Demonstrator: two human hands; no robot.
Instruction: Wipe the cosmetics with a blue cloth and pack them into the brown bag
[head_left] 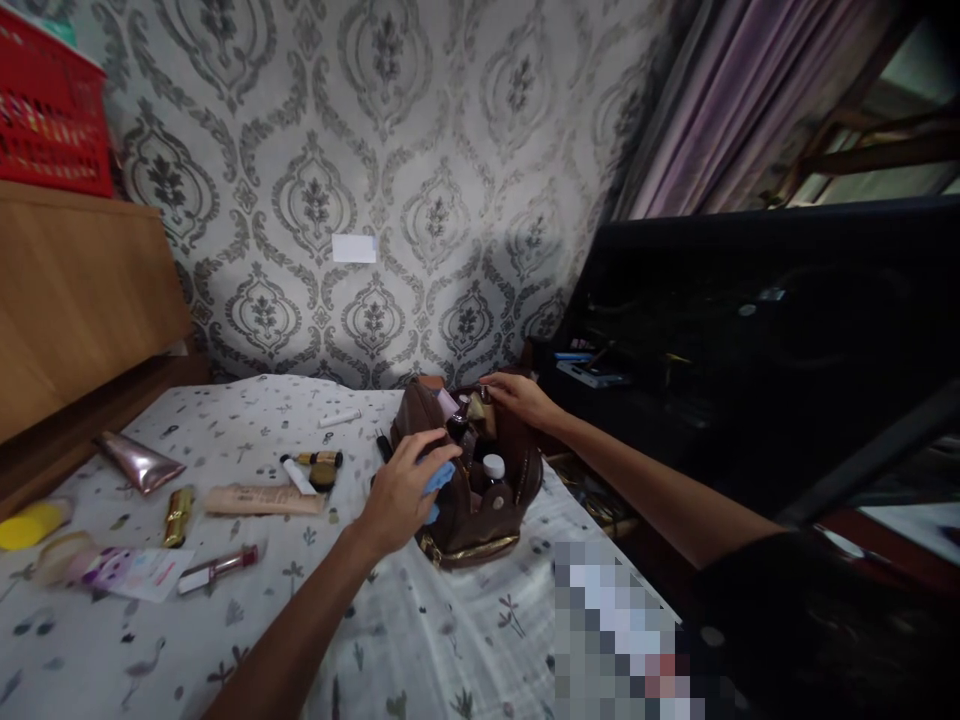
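White printed cloth (420,645) foremost. Brown leathery bag (474,530) apparently being sorted; crumpled blue item (441,479) clasped by left hand (401,490); right hand (529,401) closure cannot be told; bag-steadying likely needed.

My left fingers (429,440) half-hide a blue bundle (441,479); the brown bag (480,525) hides its floor; the left edge slices the red basket (54,125)!

Noted a white sheet (397,615) printed with flamingos and palms, carrying a brown bag (487,522) toward its right edge. Logged loose at left: metallic pink tube (141,465), yellow object (31,524), gold tube (177,518), purple-and-white packet (127,571), red-capped tube (219,569). Found nearer the bag: long beige tube (262,500), white stick (300,478), gold-and-black tube (321,459), dark round pot (322,477) and, farther back, a white tube (340,418).
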